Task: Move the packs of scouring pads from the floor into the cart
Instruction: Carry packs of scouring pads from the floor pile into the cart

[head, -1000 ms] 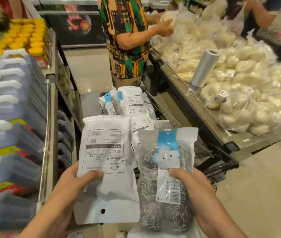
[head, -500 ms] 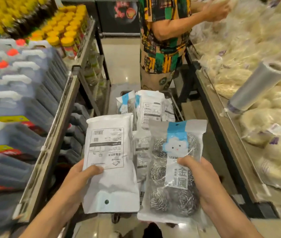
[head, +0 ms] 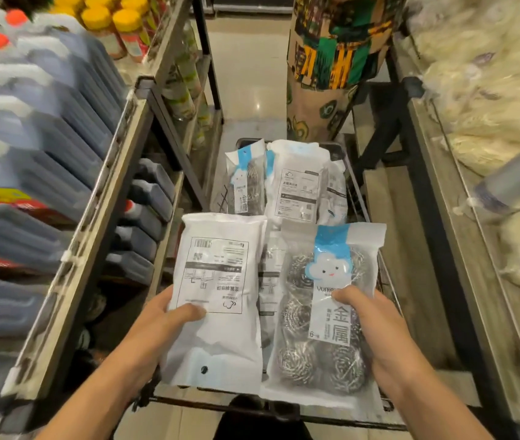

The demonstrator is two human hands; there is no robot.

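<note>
Two packs (head: 325, 315), label "金属".

Left hand (head: 154, 325) holds one pack (head: 217, 300) at 7 o'clock, right hand (head: 379, 331) holds another pack (head: 325, 312) at 5, side by side above the cart (head: 360, 198). More packs (head: 296, 182) stand inside at 12. Shelf (head: 93, 236) at 9, counter (head: 442, 217) at 3, a person (head: 331, 58) beyond.

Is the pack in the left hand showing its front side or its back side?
Back side: the pack in the left hand shows only a plain printed label.
</note>
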